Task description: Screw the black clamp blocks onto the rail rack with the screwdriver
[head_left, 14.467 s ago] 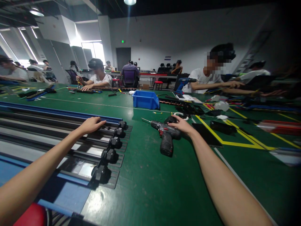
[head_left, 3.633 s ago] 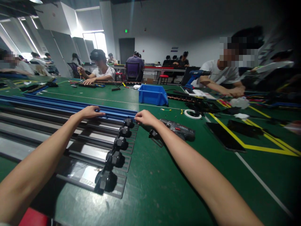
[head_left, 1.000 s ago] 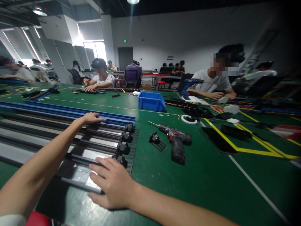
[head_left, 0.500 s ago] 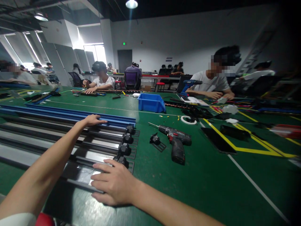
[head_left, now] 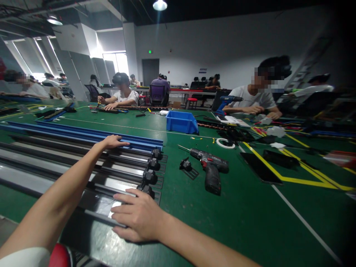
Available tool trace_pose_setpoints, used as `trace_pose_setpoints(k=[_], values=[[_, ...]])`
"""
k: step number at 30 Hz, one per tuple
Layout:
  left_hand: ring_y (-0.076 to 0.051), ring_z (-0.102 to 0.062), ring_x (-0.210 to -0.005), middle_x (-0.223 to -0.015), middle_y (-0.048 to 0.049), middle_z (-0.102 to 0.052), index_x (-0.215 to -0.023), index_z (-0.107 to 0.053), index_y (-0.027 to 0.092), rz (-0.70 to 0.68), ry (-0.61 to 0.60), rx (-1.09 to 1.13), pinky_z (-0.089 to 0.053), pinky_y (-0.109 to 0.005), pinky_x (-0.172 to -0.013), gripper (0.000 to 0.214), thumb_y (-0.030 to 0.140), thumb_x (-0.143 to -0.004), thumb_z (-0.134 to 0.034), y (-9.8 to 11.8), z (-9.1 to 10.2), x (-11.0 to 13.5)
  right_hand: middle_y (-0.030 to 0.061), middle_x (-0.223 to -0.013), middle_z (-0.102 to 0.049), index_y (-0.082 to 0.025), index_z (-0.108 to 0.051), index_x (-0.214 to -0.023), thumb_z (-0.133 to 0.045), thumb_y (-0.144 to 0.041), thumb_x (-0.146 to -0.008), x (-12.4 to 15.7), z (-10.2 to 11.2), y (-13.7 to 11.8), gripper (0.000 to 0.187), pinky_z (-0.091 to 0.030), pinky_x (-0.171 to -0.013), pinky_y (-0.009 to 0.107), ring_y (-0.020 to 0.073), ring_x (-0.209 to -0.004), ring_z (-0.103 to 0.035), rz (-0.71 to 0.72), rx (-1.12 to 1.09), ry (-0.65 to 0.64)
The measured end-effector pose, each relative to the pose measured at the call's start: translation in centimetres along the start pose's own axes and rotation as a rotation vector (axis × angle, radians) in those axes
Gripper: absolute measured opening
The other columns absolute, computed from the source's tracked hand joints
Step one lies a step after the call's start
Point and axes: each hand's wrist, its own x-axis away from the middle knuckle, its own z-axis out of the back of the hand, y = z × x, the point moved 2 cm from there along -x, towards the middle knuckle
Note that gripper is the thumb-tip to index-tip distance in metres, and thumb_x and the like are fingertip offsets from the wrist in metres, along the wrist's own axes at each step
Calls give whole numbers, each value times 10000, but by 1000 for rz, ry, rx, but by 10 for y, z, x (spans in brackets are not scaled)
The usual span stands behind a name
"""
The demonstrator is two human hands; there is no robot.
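Note:
Several long metal rails lie side by side on the green table, with black fittings at their right ends. My left hand (head_left: 112, 141) reaches across them and rests on the blue rails (head_left: 136, 141) at the far side, fingers stretched out. Nearer to me, my right hand (head_left: 139, 215) lies with fingers spread over the right end of the closest silver rail (head_left: 97, 202). A black fitting (head_left: 149, 176) sits just beyond that hand. To the right are a loose black fitting (head_left: 185, 164) and a black cordless drill (head_left: 210, 165), its bit pointing left.
Behind the drill stands a blue bin (head_left: 182, 122), with a white ring (head_left: 226, 143) to its right. A dark flat panel (head_left: 260, 167) lies by the yellow tape lines. Across the table, two people work with their hands; a blue drill (head_left: 226, 104) stands near the right one.
The view has turned slightly, so everything sits a little further right in the picture. Both hands stay in the same places on the rails.

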Motion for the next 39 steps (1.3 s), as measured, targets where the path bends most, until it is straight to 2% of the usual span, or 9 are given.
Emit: trace_pose_setpoints(k=[6, 23, 39], values=[[-343, -566, -1208, -1297, -161, -634, -1314, -618, 143, -16, 18, -12, -423, -339, -975, 1038, 918, -664, -385, 0, 0, 13, -7, -1163, -708, -209, -642, -1003, -472, -443, -983, -1, -1, -9, 290, -292, -1143, 393, 195, -1363, -433, 8, 2, 3], [-365, -571, -1179, -1250, -171, -655, -1250, -658, 175, 6, 19, 2, -425, -365, -947, 1016, 938, -638, -383, 5, 6, 51, -17, -1116, -722, -205, -635, -972, -492, -431, -973, -7, 1, -38, 267, -286, -1145, 394, 192, -1343, -451, 3, -27, -4], [-366, -546, -1229, -1339, -182, -600, -1316, -616, 148, 24, 15, 1, -411, -362, -988, 1078, 945, -629, -383, 2, 5, 63, -21, -1095, -728, -212, -627, -932, -487, -451, -972, -6, -3, -51, 280, -288, -1138, 388, 198, -1337, -456, 16, -24, -4]])
